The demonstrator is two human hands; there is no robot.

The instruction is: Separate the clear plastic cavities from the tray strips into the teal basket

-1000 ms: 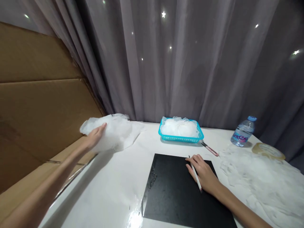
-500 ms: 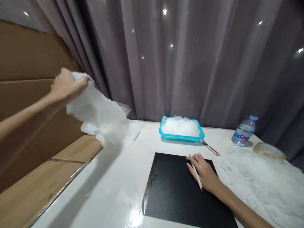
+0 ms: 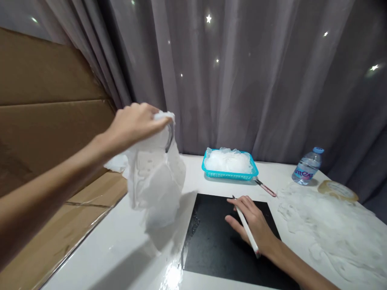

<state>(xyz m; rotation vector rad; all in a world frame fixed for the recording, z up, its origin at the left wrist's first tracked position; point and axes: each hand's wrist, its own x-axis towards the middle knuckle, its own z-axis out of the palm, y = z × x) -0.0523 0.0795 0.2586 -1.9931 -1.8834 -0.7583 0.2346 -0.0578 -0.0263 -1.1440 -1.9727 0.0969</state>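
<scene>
White, filmy sheeting [image 3: 161,177] is gripped by the left hand [image 3: 137,123] above the glossy table [image 3: 195,173], carried rightward since earlier; a slim pen [image 3: 246,230] is held by the right hand [image 3: 259,227] over black board [image 3: 211,245].

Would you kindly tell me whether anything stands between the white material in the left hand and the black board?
Nothing visible stands between the white material and the black board; the right hand, with a pen, is over the board's right side.
</scene>
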